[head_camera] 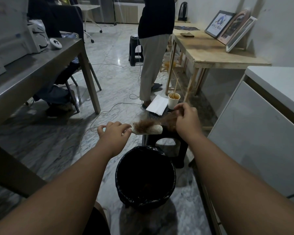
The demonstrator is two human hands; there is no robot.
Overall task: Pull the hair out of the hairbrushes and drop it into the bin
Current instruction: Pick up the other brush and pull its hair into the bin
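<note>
My left hand [113, 131] grips the handle of a white hairbrush [155, 130], held level above and beyond the bin. A brown tuft of hair [143, 125] sits tangled on its bristles. My right hand [186, 118] pinches a stretched clump of the brown hair [168, 118] to the right of the brush head, still joined to the tuft. The bin [145, 177] stands on the floor between my forearms, round, lined with a black bag, dark inside.
A black stool [166, 145] stands just beyond the bin, with white paper [157, 105] and a paper cup [173, 100] at its far side. A person stands ahead. A grey table [32, 70] is on the left, a wooden bench [210, 51] and white cabinet [261, 133] on the right.
</note>
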